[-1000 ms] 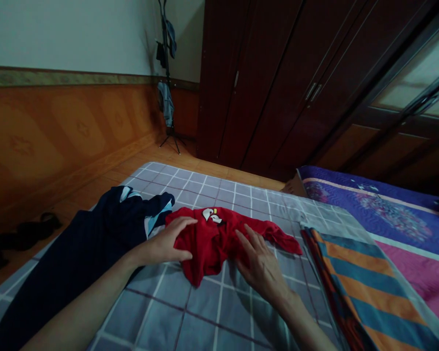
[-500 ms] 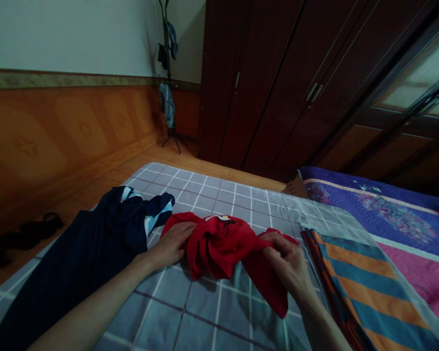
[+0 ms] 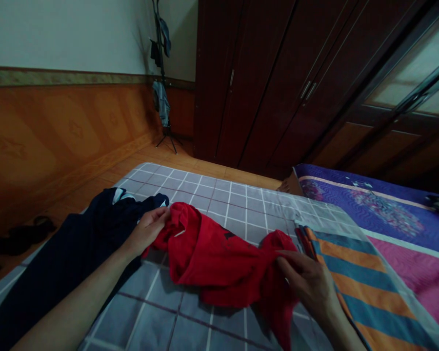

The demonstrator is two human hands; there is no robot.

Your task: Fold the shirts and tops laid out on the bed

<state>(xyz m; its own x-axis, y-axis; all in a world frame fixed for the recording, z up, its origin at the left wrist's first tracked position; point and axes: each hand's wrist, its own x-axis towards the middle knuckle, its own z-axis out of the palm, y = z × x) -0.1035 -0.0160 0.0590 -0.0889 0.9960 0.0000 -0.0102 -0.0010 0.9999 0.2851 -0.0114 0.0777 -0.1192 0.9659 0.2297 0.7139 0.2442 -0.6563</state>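
Observation:
A red garment [image 3: 223,258] with a dark print is stretched sideways between my two hands, over a grey checked bedsheet [image 3: 157,307]. My left hand [image 3: 148,231] pinches its left end, beside a crumpled navy garment [image 3: 69,258] with light blue parts. At the other end, my right hand [image 3: 307,280] has the red cloth between thumb and fingers, and a loose part hangs down towards me. Just right of that hand lies folded cloth with orange and teal stripes [image 3: 373,287].
A purple and pink floral mattress [image 3: 384,200] lies at the right. Beyond the bed stand a dark wooden wardrobe [image 3: 256,87] and a coat rack [image 3: 163,73] with clothes. Dark items [image 3: 22,239] rest on the floor at left.
The bunched red garment has been spread wider. My left hand has moved left and up with its end, my right hand slightly right and down. The view has shifted a little.

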